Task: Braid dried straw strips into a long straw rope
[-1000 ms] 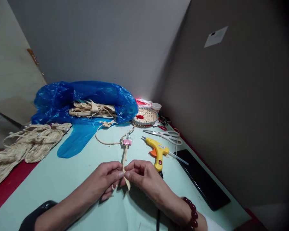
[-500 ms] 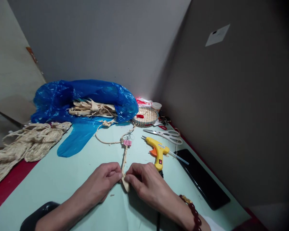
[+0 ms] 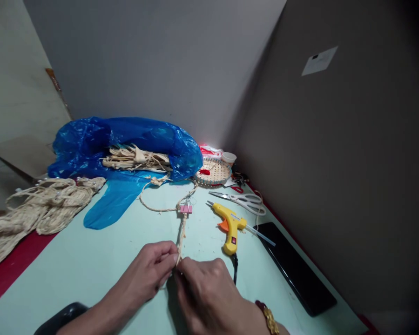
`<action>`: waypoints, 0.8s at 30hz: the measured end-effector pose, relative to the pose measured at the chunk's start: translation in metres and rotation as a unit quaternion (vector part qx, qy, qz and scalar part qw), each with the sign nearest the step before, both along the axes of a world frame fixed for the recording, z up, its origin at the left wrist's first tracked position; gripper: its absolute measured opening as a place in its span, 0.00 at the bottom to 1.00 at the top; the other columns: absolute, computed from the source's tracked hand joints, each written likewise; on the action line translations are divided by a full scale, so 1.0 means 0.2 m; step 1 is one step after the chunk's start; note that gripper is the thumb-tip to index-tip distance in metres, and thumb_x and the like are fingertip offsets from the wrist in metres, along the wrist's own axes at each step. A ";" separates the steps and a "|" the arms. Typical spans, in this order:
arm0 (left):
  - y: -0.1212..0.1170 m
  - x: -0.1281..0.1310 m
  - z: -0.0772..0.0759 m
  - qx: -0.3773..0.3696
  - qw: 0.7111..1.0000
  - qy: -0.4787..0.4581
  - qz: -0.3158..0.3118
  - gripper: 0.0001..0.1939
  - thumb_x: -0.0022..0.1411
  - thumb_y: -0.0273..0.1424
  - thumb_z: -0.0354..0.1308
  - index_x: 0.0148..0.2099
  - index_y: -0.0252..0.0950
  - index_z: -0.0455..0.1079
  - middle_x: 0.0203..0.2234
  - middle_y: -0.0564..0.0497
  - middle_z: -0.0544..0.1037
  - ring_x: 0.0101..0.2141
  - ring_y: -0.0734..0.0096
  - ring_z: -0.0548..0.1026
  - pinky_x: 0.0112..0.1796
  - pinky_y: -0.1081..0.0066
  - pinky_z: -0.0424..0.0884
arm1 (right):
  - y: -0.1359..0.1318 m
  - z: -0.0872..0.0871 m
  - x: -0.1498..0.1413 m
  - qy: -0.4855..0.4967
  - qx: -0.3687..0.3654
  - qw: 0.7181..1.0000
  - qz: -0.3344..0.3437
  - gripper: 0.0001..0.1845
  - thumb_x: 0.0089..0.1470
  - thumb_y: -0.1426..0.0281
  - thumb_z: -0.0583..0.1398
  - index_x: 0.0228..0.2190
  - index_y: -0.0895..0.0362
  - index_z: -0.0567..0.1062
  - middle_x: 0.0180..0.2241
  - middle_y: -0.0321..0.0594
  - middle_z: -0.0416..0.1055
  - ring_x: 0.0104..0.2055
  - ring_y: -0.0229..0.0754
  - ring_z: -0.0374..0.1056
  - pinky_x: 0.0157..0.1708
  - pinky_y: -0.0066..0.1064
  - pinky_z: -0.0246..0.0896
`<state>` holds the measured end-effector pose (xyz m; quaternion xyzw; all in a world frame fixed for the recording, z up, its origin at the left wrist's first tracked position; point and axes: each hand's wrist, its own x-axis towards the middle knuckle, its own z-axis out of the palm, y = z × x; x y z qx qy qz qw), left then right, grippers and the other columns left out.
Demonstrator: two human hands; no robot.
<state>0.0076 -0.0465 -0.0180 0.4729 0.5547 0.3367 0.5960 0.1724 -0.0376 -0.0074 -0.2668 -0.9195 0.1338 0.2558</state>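
Observation:
A thin braided straw cord runs toward me from a pink binder clip, which grips its far end on the table. My left hand pinches the cord's near end between thumb and fingers. Right beside it, my right hand is closed on the same end, knuckles up, hiding the strand tips beneath it. A yellow glue gun lies to the right of the cord, a clear glue stick poking from its back. Beyond the clip, a loop of twisted cord rests on the pale green sheet.
A blue plastic bag holds dried straw at the back. Woven straw pieces lie left. White-handled scissors, a woven tray and a black slab are on the right. A dark rounded object sits beside my left forearm.
My right hand has turned over and moved down, its fingers now covering the flat straw end that showed before. The left hand keeps its pinch. The view has shifted slightly.

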 end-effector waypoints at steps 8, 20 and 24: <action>-0.02 0.00 0.04 -0.027 0.998 -0.060 0.017 0.20 0.50 0.48 0.62 0.28 0.35 0.67 0.10 0.65 0.55 0.12 0.85 0.46 0.13 0.79 0.41 | 0.01 -0.03 0.00 0.031 0.125 0.991 0.027 0.11 0.56 0.71 0.53 0.26 0.60 0.71 0.19 0.36 0.66 0.18 0.37 0.56 0.18 0.31 0.42; -0.02 -0.03 0.04 0.009 0.999 -0.001 -0.043 0.15 0.59 0.44 0.55 0.32 0.36 0.65 0.12 0.63 0.58 0.13 0.82 0.51 0.16 0.78 0.47 | 0.09 0.08 0.03 0.109 -0.401 0.908 -0.045 0.12 0.62 0.65 0.53 0.36 0.56 0.74 0.24 0.33 0.71 0.28 0.34 0.64 0.30 0.25 0.55; -0.05 -0.02 0.05 0.064 0.993 0.085 -0.051 0.10 0.60 0.38 0.54 0.31 0.37 0.65 0.17 0.61 0.59 0.20 0.77 0.56 0.21 0.76 0.52 | 0.12 0.04 0.02 0.131 -0.417 0.898 -0.052 0.12 0.60 0.65 0.55 0.33 0.58 0.75 0.23 0.32 0.67 0.26 0.33 0.60 0.26 0.23 0.52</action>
